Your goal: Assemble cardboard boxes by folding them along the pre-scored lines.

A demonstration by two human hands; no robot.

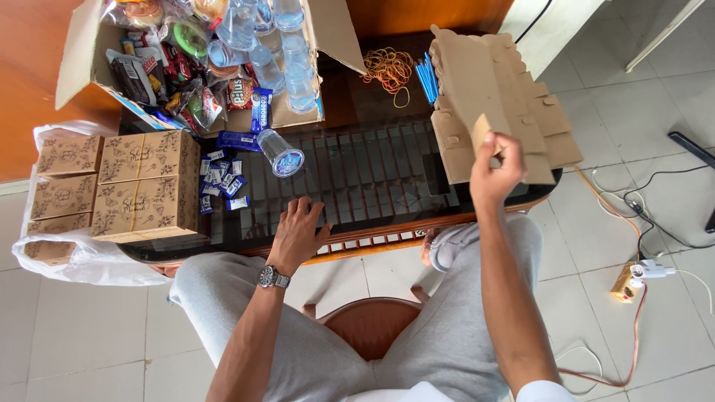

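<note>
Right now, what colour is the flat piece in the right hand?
Plain brown cardboard, pinched in the right hand; the head view shows it.

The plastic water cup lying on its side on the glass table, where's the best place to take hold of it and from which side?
Probably across the clear ribbed wall of the water cup, from above. It lies on its side, sealed lid toward the left hand, so its round wall faces up. Small blue packets lie left of it; the right side is freer.
</note>
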